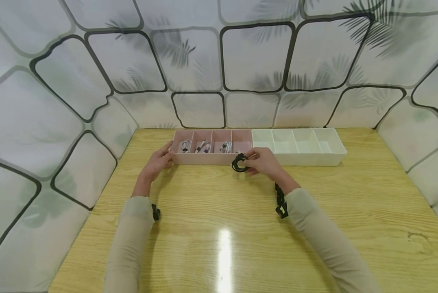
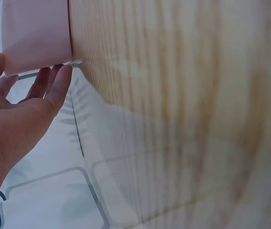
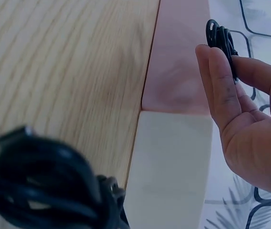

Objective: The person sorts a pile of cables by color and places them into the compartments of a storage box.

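In the head view my left hand [image 1: 157, 162] touches the left end of a pink divided box [image 1: 204, 159], its fingers against the end wall. White coiled cables lie in its left compartment [image 1: 185, 145], second compartment [image 1: 203, 146] and third compartment [image 1: 225, 147]. My right hand [image 1: 262, 162] pinches a coiled black cable [image 1: 235, 165] between thumb and fingers, at the front of the right-hand pink compartment. The right wrist view shows the black cable [image 3: 221, 40] held at the fingertips, above the pink box's wall.
A white divided box [image 1: 299, 159] abuts the pink box's right end. Both stand at the back of the wooden table [image 1: 204, 211], near a patterned curtain [image 1: 255, 57]. A bundle of black cord [image 1: 281, 201] appears beside my right wrist, blurred in the right wrist view.
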Available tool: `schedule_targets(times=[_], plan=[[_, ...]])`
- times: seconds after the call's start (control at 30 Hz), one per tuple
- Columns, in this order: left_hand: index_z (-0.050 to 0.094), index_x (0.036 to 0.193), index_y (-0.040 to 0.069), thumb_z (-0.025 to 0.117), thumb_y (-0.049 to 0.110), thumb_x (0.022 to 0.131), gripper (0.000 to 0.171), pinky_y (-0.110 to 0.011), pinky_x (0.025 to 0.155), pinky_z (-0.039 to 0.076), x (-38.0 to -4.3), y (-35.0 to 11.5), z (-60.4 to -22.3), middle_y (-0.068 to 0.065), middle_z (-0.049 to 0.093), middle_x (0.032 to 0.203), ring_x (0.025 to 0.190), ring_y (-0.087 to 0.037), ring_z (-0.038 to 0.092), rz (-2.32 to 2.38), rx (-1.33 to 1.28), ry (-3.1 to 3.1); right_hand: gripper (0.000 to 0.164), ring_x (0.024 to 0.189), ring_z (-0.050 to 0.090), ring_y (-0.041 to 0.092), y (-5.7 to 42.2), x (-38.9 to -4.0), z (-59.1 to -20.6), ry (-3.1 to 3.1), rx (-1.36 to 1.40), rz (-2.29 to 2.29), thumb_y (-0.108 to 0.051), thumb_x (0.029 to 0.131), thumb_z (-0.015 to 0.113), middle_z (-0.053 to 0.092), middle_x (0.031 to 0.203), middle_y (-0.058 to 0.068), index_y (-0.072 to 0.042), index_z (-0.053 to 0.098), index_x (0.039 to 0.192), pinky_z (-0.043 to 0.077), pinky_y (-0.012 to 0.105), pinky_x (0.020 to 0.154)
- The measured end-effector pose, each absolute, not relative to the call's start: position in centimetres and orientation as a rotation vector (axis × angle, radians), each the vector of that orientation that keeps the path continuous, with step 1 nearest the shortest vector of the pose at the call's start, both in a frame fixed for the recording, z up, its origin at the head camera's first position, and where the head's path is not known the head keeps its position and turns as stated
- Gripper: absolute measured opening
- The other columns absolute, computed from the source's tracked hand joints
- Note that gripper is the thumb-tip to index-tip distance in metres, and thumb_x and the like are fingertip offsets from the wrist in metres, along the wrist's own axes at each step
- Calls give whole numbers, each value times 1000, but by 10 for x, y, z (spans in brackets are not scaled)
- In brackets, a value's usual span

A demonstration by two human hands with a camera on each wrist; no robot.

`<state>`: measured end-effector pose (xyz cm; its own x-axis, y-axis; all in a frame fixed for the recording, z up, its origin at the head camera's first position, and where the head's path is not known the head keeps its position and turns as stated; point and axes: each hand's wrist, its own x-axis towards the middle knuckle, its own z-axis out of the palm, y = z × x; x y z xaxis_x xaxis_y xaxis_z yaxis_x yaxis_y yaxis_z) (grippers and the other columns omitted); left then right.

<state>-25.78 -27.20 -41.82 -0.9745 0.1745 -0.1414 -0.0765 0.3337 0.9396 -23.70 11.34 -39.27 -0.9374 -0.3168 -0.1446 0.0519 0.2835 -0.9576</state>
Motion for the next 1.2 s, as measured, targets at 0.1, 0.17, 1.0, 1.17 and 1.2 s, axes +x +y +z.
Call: schedule_targets(times=[0.1,0.17,1.0,1.17,1.2], plan=[[14,161,20,37,22,109,56,-56,111,35,-258,-272,-419,-29,18,159,139,-46,35,1696,85,2376,37,87,70,43,120,-240,-390,2241,-177,-1727,-7,94,67,61,117,34,10,57,125,58,50,79],[13,161,21,37,23,109,57,-56,111,35,-258,-272,-419,-30,17,159,140,-46,34,1696,93,2375,38,87,71,41,124,-241,-387,2241,-141,-1743,-8,95,66,61,117,33,10,55,127,57,50,81],[14,160,16,36,13,109,56,-59,110,34,-258,-272,-419,-36,27,151,138,-47,34,1733,80,2352,50,66,70,3,184,-275,-383,2202,126,-1995,-8,100,58,48,136,38,13,39,141,58,21,70],[16,160,16,38,18,109,56,-56,109,37,-256,-273,-418,-34,27,153,137,-44,37,1721,99,2385,50,65,70,5,186,-282,-384,2216,151,-1981,-9,99,59,50,134,35,13,41,140,58,22,70],[18,160,16,40,20,109,56,-55,109,38,-255,-273,-418,-33,28,153,137,-43,38,1722,106,2389,49,65,70,5,186,-284,-384,2218,153,-1976,-10,99,60,51,133,34,12,41,139,59,22,69]])
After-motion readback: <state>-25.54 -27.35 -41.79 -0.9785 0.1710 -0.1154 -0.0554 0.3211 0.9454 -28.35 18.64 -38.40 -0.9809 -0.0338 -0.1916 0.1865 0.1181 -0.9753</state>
